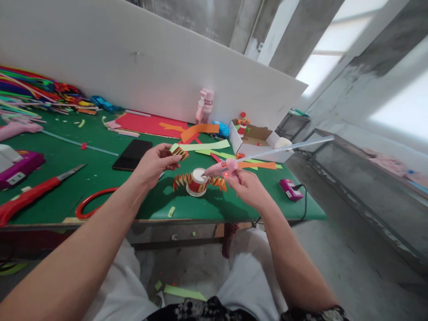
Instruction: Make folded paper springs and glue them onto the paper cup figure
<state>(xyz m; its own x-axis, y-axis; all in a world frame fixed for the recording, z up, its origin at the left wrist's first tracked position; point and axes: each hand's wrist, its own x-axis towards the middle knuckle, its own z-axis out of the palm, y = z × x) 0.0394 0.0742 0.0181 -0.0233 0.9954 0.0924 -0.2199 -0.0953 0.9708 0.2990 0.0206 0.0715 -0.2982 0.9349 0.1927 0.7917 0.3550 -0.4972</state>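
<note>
My left hand (155, 162) pinches a folded paper spring (179, 152) in orange and pale green, held above the table and left of a small paper cup. The red and white cup (197, 182) stands upside down, its white base facing up. Pleated orange paper strips stick out from both its sides, like the right strip (219, 183). In my right hand (245, 185) is a pink glue gun (222, 169) with a lit red light. Its nozzle points at the cup's top; whether it touches is unclear. A long clear glue stick (287, 148) juts from its back.
Red-handled scissors (43, 191) and a black phone (132, 154) lie on the left of the green table (147, 207). Paper strips (203, 146), a pink bottle (204, 105) and an open box (254, 142) stand behind. A purple power socket (290, 189) sits right, its cable over the edge.
</note>
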